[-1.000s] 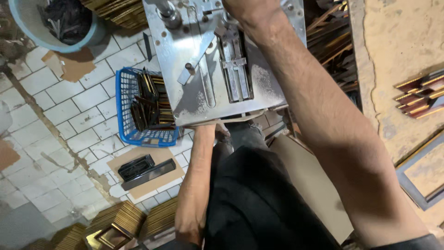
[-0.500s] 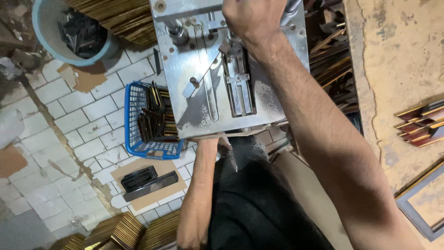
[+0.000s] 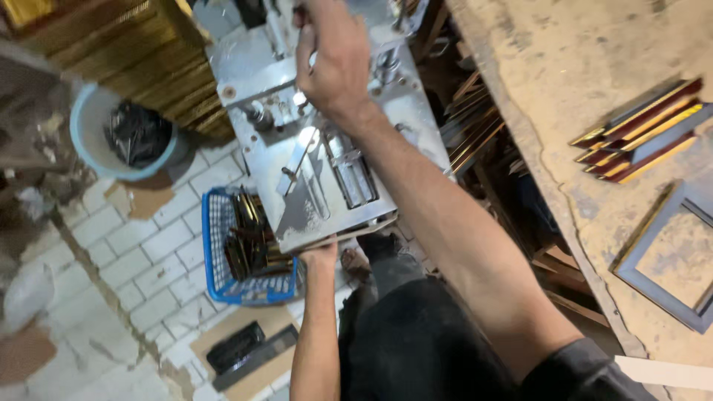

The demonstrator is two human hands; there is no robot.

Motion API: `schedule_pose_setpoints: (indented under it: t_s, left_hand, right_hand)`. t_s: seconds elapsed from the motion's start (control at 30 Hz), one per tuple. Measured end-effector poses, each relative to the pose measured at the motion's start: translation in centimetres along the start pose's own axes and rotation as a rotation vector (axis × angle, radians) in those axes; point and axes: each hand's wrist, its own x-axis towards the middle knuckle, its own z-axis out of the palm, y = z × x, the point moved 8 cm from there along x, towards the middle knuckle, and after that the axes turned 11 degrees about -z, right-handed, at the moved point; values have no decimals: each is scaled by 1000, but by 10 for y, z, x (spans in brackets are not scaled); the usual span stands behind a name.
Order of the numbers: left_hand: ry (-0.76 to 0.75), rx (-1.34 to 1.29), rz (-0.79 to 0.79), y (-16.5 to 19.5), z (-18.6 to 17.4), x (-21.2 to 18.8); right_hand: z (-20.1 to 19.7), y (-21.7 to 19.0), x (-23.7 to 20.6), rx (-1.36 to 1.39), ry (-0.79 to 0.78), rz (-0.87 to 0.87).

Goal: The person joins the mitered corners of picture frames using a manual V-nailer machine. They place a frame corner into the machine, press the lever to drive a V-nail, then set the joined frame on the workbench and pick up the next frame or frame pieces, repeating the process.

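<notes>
While the right hand (image 3: 338,63) closes around a fitting at the far end of the metal jig plate (image 3: 319,167), the left hand (image 3: 321,256) sits under its near edge, grip hidden. Blue basket (image 3: 215,260) lies just left.

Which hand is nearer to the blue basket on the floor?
The left hand. It is under the near edge of the metal machine plate, just right of the blue basket. The right hand is far up on the plate's top part, away from it.

dim indoor | glare on metal plate (image 3: 312,171) (left edge blurred)
</notes>
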Motion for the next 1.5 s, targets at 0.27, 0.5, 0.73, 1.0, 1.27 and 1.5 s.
schedule_pose_setpoints:
  t_s: [0.27,0.5,0.73,1.0,1.27,1.5]
  left_hand:
    - [130,-28,13,-9,-6,-27]
    - [229,568,121,4,-86,-50]
    - [727,1359,326,3,-161,-73]
    - [685,1394,395,-54,-205,-71]
    - [683,1412,458,-83,-169,-71]
    - [675,1487,518,-89,-159,-73]
  right_hand:
    - [8,13,-4,-4,-404,173]
    - [-40,33,-26,-73,-438,-284]
    - [-161,271,-15,-351,-563,-205]
    - [-226,392,-78,-566,-1170,-100]
    - [-242,397,-87,-529,-964,15]
    - [-205,414,-73,-348,-895,200]
